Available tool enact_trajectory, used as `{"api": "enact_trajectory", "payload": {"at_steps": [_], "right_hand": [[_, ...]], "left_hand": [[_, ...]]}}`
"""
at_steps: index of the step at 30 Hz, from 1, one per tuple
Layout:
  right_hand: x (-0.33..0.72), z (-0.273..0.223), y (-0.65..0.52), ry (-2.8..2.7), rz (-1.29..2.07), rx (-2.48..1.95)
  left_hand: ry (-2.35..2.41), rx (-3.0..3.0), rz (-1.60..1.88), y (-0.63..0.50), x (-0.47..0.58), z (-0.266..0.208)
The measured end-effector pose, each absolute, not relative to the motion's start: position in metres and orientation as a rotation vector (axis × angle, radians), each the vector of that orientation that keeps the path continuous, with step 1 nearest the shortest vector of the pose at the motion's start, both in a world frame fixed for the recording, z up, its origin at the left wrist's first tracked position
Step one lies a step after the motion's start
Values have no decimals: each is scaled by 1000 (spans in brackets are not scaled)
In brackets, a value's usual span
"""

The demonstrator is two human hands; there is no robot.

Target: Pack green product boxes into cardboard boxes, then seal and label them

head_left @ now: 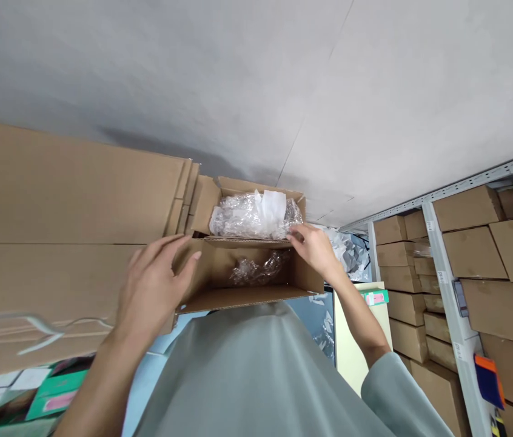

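Observation:
An open cardboard box (238, 297) stands close in front of my body, with crumpled clear bubble wrap (259, 270) at its bottom. My left hand (156, 279) is at this box's left end, thumb and fingers apart. Directly behind stands a second open cardboard box (256, 184), filled with clear bubble wrap (238, 218) and a white sheet (272, 207) on top. My right hand (313, 246) reaches over the right end of the near box. Its thumb and fingers pinch the right front edge of the bubble wrap in the rear box.
Large flattened cardboard sheets (65, 188) stand on the left, with a white strap (42, 325) across them. Green-and-white packets (56, 394) lie below. Metal shelving (442, 285) with stacked brown cartons (493, 303) is at right. A wall (238, 79) rises behind the boxes.

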State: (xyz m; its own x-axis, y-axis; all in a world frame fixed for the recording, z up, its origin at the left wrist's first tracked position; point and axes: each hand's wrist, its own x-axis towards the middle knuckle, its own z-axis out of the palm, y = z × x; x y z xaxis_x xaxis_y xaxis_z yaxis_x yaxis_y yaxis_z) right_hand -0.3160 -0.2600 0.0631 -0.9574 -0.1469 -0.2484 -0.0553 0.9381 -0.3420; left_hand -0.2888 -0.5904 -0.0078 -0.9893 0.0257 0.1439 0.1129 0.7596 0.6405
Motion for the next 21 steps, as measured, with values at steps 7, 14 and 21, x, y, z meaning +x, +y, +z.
{"api": "enact_trajectory", "payload": {"at_steps": [7,14,21], "right_hand": [[-415,27,-285,2738,-206,-55],[-454,-17,-306,2479,128,-124],[-435,-29,-320,2450,201,-255]], "left_hand": [[-2818,-139,-1098,-579,-295,-26],[-2778,-195,-1172,-575,-291,-32],[-2713,-196,-1178,-578,-293,-51]]}}
